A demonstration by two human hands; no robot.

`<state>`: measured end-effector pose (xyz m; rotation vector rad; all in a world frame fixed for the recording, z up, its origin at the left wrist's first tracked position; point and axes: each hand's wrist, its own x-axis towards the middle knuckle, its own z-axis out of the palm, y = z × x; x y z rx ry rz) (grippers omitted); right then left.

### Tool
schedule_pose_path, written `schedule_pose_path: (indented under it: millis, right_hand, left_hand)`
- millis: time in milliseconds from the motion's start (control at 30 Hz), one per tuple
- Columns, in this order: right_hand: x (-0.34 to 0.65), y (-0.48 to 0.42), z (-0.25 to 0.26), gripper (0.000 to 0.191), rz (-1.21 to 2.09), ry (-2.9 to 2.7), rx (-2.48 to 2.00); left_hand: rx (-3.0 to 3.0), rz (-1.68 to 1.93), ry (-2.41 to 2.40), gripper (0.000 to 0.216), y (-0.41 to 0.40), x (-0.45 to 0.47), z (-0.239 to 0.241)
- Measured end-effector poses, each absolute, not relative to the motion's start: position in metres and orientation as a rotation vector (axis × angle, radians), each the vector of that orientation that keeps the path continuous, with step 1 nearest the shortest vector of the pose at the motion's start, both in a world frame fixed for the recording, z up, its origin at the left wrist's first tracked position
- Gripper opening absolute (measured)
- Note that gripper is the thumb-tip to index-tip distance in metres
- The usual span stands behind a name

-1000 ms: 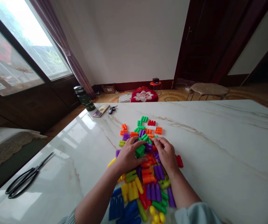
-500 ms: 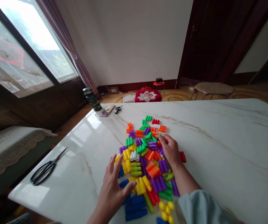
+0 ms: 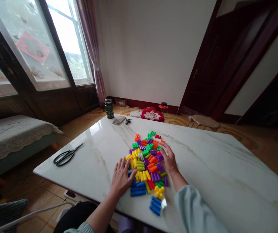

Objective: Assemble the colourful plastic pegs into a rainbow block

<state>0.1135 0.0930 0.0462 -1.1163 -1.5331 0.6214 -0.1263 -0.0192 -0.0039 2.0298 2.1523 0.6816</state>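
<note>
A heap of several coloured plastic building blocks (image 3: 146,161) lies spread on a white marble table (image 3: 214,168). My left hand (image 3: 122,176) rests flat on the table at the heap's left side, fingers spread, touching the yellow and blue pieces. On the heap's right side my right hand (image 3: 169,158) lies with fingers stretched out, next to purple and orange pieces. Neither hand holds anything. Blue blocks (image 3: 155,206) and yellow round pieces (image 3: 157,191) lie nearest me.
Black scissors (image 3: 67,155) lie near the table's left edge. A phone (image 3: 119,120), keys (image 3: 128,121) and a camouflage bottle (image 3: 109,108) sit at the far corner. A bed (image 3: 13,136) stands to the left; a red cushion (image 3: 153,115) and a stool (image 3: 204,121) are on the floor beyond.
Both hands left the middle of the heap and moved to its sides, opening flat. The view pulled back and rose, showing more of the table and room.
</note>
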Motion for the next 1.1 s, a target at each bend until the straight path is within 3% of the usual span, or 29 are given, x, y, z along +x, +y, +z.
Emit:
schedule_pose_path:
  millis: [167, 300, 400, 600, 1100]
  right_hand:
    - [0.124, -0.023, 0.043, 0.042, 0.294, -1.589, -1.266]
    - [0.115, -0.083, -0.014, 0.083, 0.106, -1.794, -1.496]
    - [0.101, -0.085, -0.043, 0.092, 0.037, -1.881, -1.635]
    - [0.082, -0.052, -0.048, 0.086, -0.099, -1.881, -1.662]
    - [0.064, -0.04, -0.027, 0.076, -0.065, -1.94, -1.736]
  left_hand:
    - [2.007, 0.83, 2.111, 0.066, -0.018, -0.127, -0.01]
    - [2.011, 0.854, 2.089, 0.064, -0.018, -0.127, -0.011]
    - [2.033, 0.87, 2.052, 0.062, -0.019, -0.128, -0.01]
    - [2.093, 0.848, 1.955, 0.068, -0.022, -0.128, -0.007]
    - [2.349, 0.924, 1.691, 0.077, -0.032, -0.127, 0.006]
